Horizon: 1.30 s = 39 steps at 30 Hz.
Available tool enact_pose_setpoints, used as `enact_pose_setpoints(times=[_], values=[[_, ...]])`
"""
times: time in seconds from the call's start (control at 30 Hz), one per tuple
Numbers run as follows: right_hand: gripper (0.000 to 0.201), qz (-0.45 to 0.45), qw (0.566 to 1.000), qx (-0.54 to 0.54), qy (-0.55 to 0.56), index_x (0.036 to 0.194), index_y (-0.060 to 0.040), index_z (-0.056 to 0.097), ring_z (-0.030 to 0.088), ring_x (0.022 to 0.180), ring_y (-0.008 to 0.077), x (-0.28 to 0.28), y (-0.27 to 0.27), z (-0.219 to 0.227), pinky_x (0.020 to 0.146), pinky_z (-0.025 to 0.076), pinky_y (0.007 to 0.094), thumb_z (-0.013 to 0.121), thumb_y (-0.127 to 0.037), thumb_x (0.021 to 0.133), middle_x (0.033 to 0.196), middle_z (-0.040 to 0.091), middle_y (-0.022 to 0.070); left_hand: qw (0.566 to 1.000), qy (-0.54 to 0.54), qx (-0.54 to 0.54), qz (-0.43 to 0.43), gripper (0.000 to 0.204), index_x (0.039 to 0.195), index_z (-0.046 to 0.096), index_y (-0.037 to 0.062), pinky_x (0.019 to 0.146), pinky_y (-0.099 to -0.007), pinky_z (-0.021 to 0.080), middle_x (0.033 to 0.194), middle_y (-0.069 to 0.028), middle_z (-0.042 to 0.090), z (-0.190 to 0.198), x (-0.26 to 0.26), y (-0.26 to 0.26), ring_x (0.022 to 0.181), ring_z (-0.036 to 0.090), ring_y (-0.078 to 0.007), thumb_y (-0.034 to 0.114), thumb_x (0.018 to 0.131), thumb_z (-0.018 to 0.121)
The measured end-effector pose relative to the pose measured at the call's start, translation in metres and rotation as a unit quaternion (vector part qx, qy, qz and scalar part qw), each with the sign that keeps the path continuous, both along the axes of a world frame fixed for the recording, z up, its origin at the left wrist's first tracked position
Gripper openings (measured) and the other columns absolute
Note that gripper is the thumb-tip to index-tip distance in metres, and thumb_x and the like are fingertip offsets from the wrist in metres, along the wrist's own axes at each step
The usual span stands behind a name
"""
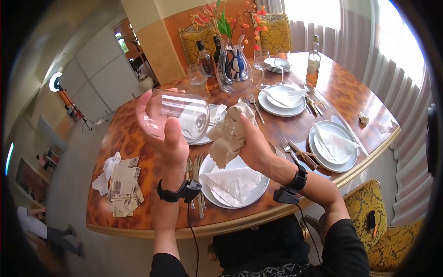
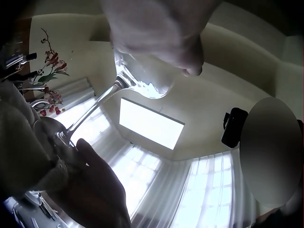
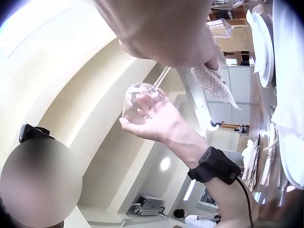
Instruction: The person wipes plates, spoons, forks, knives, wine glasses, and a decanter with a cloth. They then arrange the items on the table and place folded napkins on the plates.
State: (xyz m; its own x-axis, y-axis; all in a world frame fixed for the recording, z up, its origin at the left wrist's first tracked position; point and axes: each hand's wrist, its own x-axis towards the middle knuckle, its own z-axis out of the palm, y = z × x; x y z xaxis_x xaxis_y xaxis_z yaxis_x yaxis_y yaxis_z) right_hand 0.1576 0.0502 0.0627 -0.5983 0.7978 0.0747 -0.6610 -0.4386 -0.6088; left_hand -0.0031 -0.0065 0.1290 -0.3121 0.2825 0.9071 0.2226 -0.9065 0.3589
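My left hand (image 1: 170,145) holds a clear wine glass (image 1: 187,113) by its bowl, tipped on its side above the table. The glass's stem points toward my right hand (image 1: 258,150), which grips a beige cloth (image 1: 225,150) around the foot. Most of the foot is hidden by cloth and fingers. In the left wrist view the bare stem (image 2: 97,102) runs between the two hands. The right wrist view shows the left fingers spread round the bowl (image 3: 135,102), with a corner of the cloth (image 3: 213,88) hanging from the right hand.
Below the hands is a white plate (image 1: 258,191) with a folded napkin, cutlery (image 1: 200,180) beside it. More place settings (image 1: 318,157) stand right and behind. A vase (image 1: 237,64), bottles (image 1: 314,64) and glasses (image 1: 261,62) stand at the back. Printed paper napkins (image 1: 123,184) lie at left.
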Motion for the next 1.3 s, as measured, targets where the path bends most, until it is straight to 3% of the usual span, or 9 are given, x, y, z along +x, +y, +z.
enact_pose_setpoints(times=[0.03, 0.27, 0.5, 0.6, 0.63, 0.73, 0.83, 0.97, 1.3], values=[[0.044, 0.013, 0.999, 0.026, -0.027, 0.130, -0.0050, 0.047, 0.058, 0.110, 0.0237, -0.001, 0.004, -0.009, 0.097, 0.046, 0.0408, 0.039, -0.039, 0.104, 0.119, 0.058, 0.0101, 0.999, -0.003, 0.008, -0.052, 0.083, 0.138, 0.030, 0.0033, 0.100, -0.0440, 0.045, 0.117, -0.0207, 0.056, 0.004, 0.006, -0.001, 0.109, 0.058, -0.0290, 0.034, 0.078, 0.079], [0.031, 0.000, 0.955, 0.202, -0.219, 0.115, -0.0012, 0.057, 0.057, 0.092, 0.0132, -0.005, 0.019, -0.044, 0.084, 0.048, 0.0329, 0.045, -0.027, 0.103, 0.102, 0.061, 0.0039, 0.975, 0.205, -0.002, -0.086, 0.093, 0.135, 0.036, 0.0019, 0.094, -0.0435, 0.049, 0.114, -0.0231, 0.057, -0.001, 0.012, -0.002, 0.107, 0.059, -0.0297, 0.032, 0.064, 0.088], [0.030, -0.011, 0.883, 0.353, -0.309, 0.098, -0.0028, 0.059, 0.052, 0.068, 0.0089, 0.009, 0.023, -0.034, 0.062, 0.046, 0.0287, 0.046, -0.030, 0.101, 0.080, 0.059, 0.0000, 0.984, 0.145, -0.031, -0.095, 0.096, 0.137, 0.035, 0.0030, 0.095, -0.0444, 0.048, 0.113, -0.0222, 0.057, 0.006, 0.009, -0.009, 0.107, 0.059, -0.0298, 0.038, 0.065, 0.088], [0.032, 0.029, 0.912, 0.262, -0.314, 0.093, -0.0034, 0.060, 0.052, 0.069, 0.0086, 0.008, 0.025, -0.028, 0.062, 0.045, 0.0284, 0.047, -0.031, 0.100, 0.078, 0.058, 0.0003, 0.987, 0.090, -0.045, -0.122, 0.098, 0.139, 0.033, 0.0041, 0.096, -0.0446, 0.047, 0.115, -0.0215, 0.057, 0.013, 0.005, -0.014, 0.107, 0.059, -0.0302, 0.044, 0.067, 0.087], [0.032, 0.023, 0.920, 0.260, -0.294, 0.095, -0.0037, 0.060, 0.053, 0.070, 0.0078, 0.006, 0.025, -0.028, 0.063, 0.045, 0.0274, 0.047, -0.033, 0.101, 0.078, 0.059, 0.0005, 0.992, 0.101, -0.046, -0.062, 0.097, 0.139, 0.034, 0.0047, 0.097, -0.0446, 0.045, 0.115, -0.0210, 0.058, 0.013, 0.004, -0.013, 0.104, 0.060, -0.0316, 0.057, 0.070, 0.079], [0.034, 0.016, 0.897, 0.308, -0.316, 0.121, -0.0021, 0.058, 0.054, 0.082, 0.0088, 0.004, 0.023, -0.026, 0.075, 0.047, 0.0280, 0.043, -0.027, 0.103, 0.092, 0.060, 0.0009, 0.993, 0.094, -0.045, -0.054, 0.097, 0.139, 0.035, 0.0048, 0.097, -0.0441, 0.045, 0.115, -0.0212, 0.058, 0.015, 0.003, -0.013, 0.104, 0.060, -0.0318, 0.056, 0.070, 0.079], [0.027, -0.066, 0.922, 0.323, -0.204, 0.108, 0.0001, 0.059, 0.056, 0.089, 0.0114, -0.012, 0.013, -0.026, 0.081, 0.047, 0.0308, 0.045, -0.022, 0.103, 0.094, 0.063, 0.0045, 0.985, 0.107, -0.059, -0.125, 0.099, 0.140, 0.031, 0.0041, 0.096, -0.0440, 0.047, 0.116, -0.0216, 0.057, 0.014, 0.001, -0.016, 0.108, 0.059, -0.0308, 0.044, 0.068, 0.086], [0.025, -0.007, 0.919, 0.324, -0.224, 0.113, 0.0016, 0.056, 0.055, 0.097, 0.0135, -0.004, 0.010, -0.012, 0.088, 0.046, 0.0328, 0.043, -0.017, 0.102, 0.100, 0.062, 0.0059, 0.985, 0.115, -0.049, -0.119, 0.100, 0.140, 0.031, 0.0037, 0.096, -0.0436, 0.047, 0.115, -0.0223, 0.057, 0.015, 0.003, -0.019, 0.106, 0.060, -0.0310, 0.044, 0.068, 0.087], [0.025, 0.004, 0.837, 0.453, -0.306, 0.112, -0.0004, 0.056, 0.058, 0.091, 0.0163, 0.000, 0.011, -0.012, 0.084, 0.048, 0.0340, 0.044, -0.018, 0.100, 0.098, 0.064, 0.0092, 0.989, 0.096, -0.034, -0.106, 0.098, 0.138, 0.033, 0.0002, 0.094, -0.0452, 0.049, 0.113, -0.0229, 0.058, 0.021, -0.002, -0.029, 0.104, 0.061, -0.0315, 0.049, 0.069, 0.084]])
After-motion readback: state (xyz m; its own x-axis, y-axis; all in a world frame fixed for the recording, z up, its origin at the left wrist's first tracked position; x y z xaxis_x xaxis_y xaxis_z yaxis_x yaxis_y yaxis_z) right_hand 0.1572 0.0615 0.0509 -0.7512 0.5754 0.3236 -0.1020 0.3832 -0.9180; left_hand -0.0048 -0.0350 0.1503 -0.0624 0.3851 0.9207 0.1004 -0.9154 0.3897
